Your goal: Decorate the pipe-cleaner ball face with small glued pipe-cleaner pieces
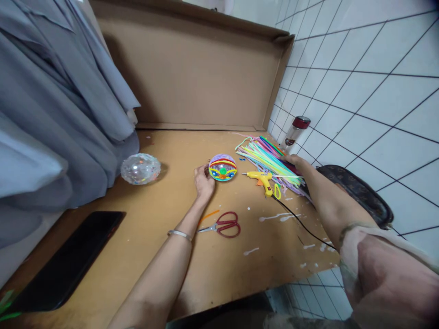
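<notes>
My left hand (205,180) is closed on the left side of a round clear ball (222,167), which has purple, red and yellow bands and a small coloured face. Some of its fingers are hidden behind the ball. At the right, my right hand (297,163) reaches to the far side of a bundle of coloured pipe cleaners (270,157). Its fingertips touch the bundle, and I cannot see whether they grip any. A yellow glue gun (262,178) lies between the ball and my right forearm. Red-handled scissors (224,225) rest beside my left wrist, next to an orange strip (210,214).
A clear speckled ball (140,168) sits at the left, near a grey cloth (68,100). A black phone-like slab (68,260) lies at the front left. A cardboard panel (192,68) stands behind. By the tiled wall are a red-capped bottle (295,132) and brown bag (356,192).
</notes>
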Demonstrator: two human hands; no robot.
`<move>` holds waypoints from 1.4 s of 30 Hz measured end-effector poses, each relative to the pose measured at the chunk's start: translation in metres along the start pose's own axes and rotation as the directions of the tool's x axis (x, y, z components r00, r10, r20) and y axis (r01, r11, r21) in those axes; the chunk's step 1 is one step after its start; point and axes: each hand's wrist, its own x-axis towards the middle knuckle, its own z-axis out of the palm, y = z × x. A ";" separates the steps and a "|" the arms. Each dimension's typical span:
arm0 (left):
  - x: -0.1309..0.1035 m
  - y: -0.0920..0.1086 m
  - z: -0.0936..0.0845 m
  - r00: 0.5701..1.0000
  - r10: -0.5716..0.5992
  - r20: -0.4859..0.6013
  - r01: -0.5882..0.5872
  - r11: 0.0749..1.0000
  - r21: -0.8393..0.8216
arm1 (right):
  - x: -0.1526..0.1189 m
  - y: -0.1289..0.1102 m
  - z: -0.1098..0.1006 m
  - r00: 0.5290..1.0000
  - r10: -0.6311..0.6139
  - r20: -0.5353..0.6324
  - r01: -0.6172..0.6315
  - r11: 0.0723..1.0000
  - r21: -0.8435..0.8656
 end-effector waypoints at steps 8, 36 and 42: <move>0.002 -0.002 0.000 1.000 0.009 0.004 -0.009 1.000 -0.015 | -0.005 0.001 -0.009 0.997 0.080 0.014 -0.077 0.989 -0.127; 0.006 0.089 -0.037 0.906 0.342 -0.250 -0.396 0.894 -0.211 | -0.061 -0.025 0.000 0.971 -0.224 -0.078 0.171 0.887 -0.429; -0.002 0.126 -0.048 0.887 0.397 -0.237 -0.456 0.834 -0.310 | -0.046 -0.030 0.008 0.986 -0.129 -0.102 0.074 0.902 -0.426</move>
